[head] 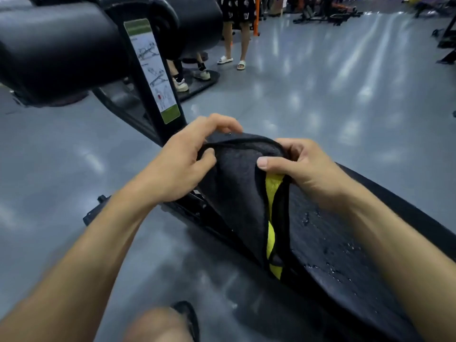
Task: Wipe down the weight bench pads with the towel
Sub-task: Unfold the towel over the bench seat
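Open grey floor (320, 99) ahead and right of the bench pad (345, 255). Left-forward blocked by roller pads (56, 48) and the placarded frame post (153, 77). Bystanders' legs (237, 40) stand beyond; other machines (328, 11) well apart.

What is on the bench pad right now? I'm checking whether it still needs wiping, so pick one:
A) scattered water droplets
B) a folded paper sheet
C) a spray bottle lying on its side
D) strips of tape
A: clear droplets glisten across the black bench pad beside the grey and yellow towel, which the left hand and right hand both grip by its upper edge.
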### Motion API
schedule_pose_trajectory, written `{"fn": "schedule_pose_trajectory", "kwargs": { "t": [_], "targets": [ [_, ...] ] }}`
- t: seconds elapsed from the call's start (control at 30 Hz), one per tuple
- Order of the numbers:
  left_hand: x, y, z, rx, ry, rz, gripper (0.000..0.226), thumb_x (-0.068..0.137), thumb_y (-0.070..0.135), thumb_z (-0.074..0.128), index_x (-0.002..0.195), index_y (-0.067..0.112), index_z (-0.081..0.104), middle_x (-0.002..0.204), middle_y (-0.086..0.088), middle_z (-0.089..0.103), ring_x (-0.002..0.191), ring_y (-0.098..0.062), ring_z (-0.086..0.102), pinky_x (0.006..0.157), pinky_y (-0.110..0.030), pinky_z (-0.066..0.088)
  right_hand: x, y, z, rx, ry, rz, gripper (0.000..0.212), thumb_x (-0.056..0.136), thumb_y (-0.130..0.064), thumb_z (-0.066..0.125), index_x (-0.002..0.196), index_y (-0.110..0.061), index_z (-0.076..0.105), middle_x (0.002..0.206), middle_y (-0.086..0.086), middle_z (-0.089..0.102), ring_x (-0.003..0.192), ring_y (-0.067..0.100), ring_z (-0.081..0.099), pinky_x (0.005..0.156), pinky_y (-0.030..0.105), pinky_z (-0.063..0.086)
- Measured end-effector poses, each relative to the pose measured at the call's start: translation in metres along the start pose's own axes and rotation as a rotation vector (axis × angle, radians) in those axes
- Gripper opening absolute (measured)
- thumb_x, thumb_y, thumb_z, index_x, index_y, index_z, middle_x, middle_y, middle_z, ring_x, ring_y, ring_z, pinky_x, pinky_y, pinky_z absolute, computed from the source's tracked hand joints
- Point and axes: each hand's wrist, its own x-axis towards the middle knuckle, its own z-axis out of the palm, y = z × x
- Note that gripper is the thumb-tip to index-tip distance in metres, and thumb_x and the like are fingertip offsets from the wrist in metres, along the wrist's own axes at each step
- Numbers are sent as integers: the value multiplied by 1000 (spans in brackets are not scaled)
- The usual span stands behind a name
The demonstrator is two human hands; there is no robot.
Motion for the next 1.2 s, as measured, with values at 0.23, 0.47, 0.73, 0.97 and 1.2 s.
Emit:
{"fn": "schedule_pose_trajectory", "kwargs": {
  "t": [0.23,0.47,0.73,0.97,1.2],
  "targets": [
    [53,-31,19,86,-174,67,68,70,-1,36,120,37,61,125,13,54,125,-13,53,107,-28,41,45,20,-40,-95,-46,112,31,87,-22,80,109,-2,73,109,27,73,89,22,69,81,34,54],
    [60,-19,28,-64,-159,-44,45,84,7,42,115,28,67,117,11,61,119,-10,56,106,-32,42,31,10,-36,-75,45,215,31,86,-24,80,103,1,70,96,25,70,85,25,63,81,44,45],
    [35,-12,27,-131,-78,114,16,92,27,74,108,26,73,109,10,61,109,-13,62,99,-30,46,0,-5,-16,31,41,228,24,88,-23,80,105,-7,76,92,5,74,80,11,69,63,20,53],
    [-4,13,-10,-204,-10,162,11,84,22,79,91,22,71,120,4,60,117,-17,57,104,-29,42,-12,-39,9,98,61,297,41,79,-27,81,106,3,74,92,8,76,76,17,68,64,22,58],
    [-17,53,-13,-41,-19,191,12,86,23,80,93,21,71,109,7,58,102,-18,58,92,-40,48,-17,-66,50,2,116,212,21,88,-13,78,95,6,72,65,3,61,46,5,52,47,16,45]
  ]
}}
